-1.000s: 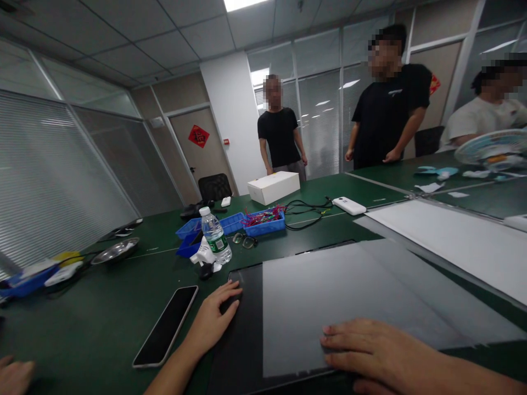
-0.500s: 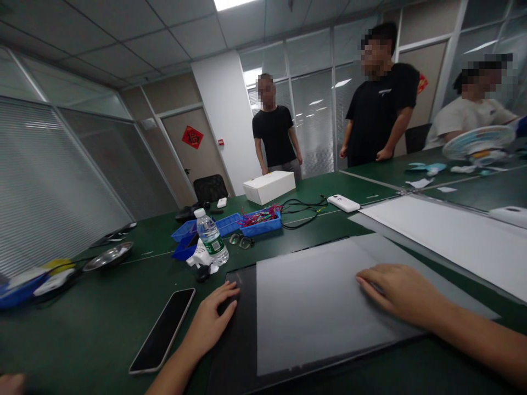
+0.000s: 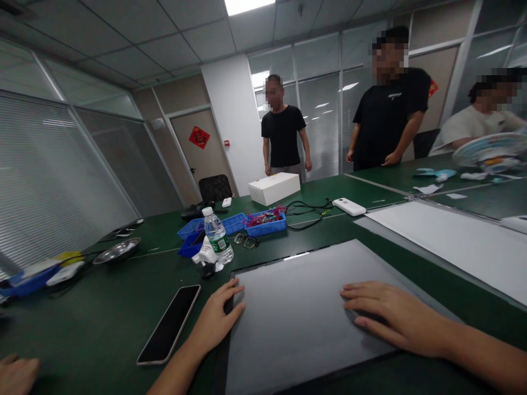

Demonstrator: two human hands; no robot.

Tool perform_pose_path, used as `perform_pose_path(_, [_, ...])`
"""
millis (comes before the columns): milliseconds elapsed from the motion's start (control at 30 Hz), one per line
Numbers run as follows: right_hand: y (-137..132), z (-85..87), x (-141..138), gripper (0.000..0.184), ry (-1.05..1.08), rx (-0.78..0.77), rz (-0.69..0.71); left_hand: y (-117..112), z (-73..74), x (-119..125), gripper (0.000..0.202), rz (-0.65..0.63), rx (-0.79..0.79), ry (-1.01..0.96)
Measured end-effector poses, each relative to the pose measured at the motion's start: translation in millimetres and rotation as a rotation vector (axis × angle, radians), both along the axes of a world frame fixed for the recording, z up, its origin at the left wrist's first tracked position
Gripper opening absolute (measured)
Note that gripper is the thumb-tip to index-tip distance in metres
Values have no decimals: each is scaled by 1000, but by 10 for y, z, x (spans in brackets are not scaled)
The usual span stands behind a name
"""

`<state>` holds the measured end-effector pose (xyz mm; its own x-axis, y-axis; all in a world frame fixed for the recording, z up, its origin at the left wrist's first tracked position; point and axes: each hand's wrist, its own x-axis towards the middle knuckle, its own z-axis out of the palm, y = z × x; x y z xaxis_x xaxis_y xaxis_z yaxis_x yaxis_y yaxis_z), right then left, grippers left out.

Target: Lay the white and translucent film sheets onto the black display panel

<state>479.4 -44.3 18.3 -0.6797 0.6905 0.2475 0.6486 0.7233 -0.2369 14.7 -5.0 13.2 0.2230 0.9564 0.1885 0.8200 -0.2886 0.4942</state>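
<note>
A translucent greyish sheet [image 3: 296,329] lies over a dark flat board [image 3: 221,362] in front of me, covering most of it. My left hand [image 3: 216,318] rests at the left edge of the board and sheet, fingers apart, with the fingertips on that edge. On the sheet's right half lies my right hand [image 3: 385,312], palm down with its fingers stretched out. A smartphone [image 3: 169,325] with a dark screen sits just left of my left arm. Neither hand is wrapped around anything.
Behind the sheet stand a water bottle [image 3: 218,241], eyeglasses [image 3: 246,240] and a blue tray [image 3: 265,225] of small wired parts. A white box [image 3: 275,188] is farther back. White sheets [image 3: 453,241] lie right. Another person's hand [image 3: 18,374] shows lower left; several people are across the table.
The translucent sheet has slid left over the dark board, covering more of its left side. My right hand has moved left with it and its fingers have spread flatter. The view shifted slightly.
</note>
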Motion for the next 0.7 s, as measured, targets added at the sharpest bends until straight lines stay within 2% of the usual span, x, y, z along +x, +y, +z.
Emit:
perform_pose_path(133, [-14,-14,41,45,31,-96,46,45,-57,-32,46,13,22,-1])
perform_pose_path(267, [56,-89,122,46,66,-69,32,88,-117,-82,47,24,21,-11])
perform_pose_path(333, [136,-134,194,46,68,-14,-80,99,-135,-102,47,22,23,-21])
perform_pose_path(467, [330,-234,385,64,13,78,-506,113,-161,-126,47,15,18,-45])
perform_pose_path(533, [399,-291,466,74,-36,66,-660,119,-165,-129,46,27,24,-41])
perform_pose_path(600, [430,-348,511,76,-62,39,-719,119,-155,-126,47,49,29,-26])
perform_pose_path(700, [423,-415,512,75,-70,14,-730,100,-115,-103,47,99,44,19])
